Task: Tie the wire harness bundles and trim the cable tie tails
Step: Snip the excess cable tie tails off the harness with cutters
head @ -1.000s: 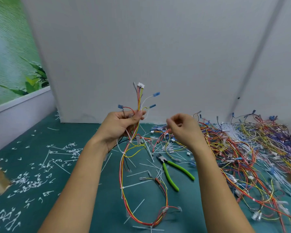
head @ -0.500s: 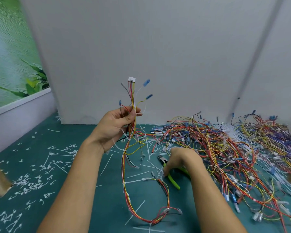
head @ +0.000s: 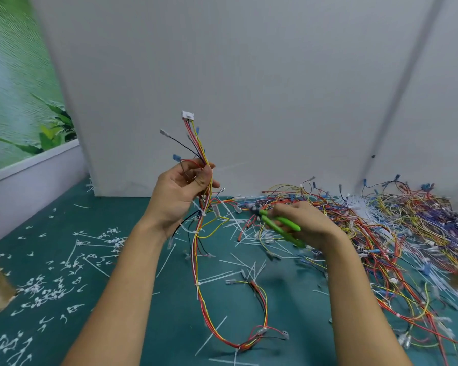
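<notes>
Left hand (head: 180, 196) is pinching the harness (head: 187, 116), holding it up, tail trailing onto the bench (head: 169, 326); right hand (head: 307, 223) is curling its grip round the cutters (head: 286, 222) by the wire pile (head: 381, 220).

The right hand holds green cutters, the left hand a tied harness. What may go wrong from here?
The cutters may nick a thin wire, since the tie tails sit tight against the harness. The harness trails on the table and may snag the wire pile beside it.

Left grip (head: 181, 190) raised, pinching harness (head: 187, 115); right grip (head: 306, 223) lower, curled round cutters (head: 288, 223).
</notes>
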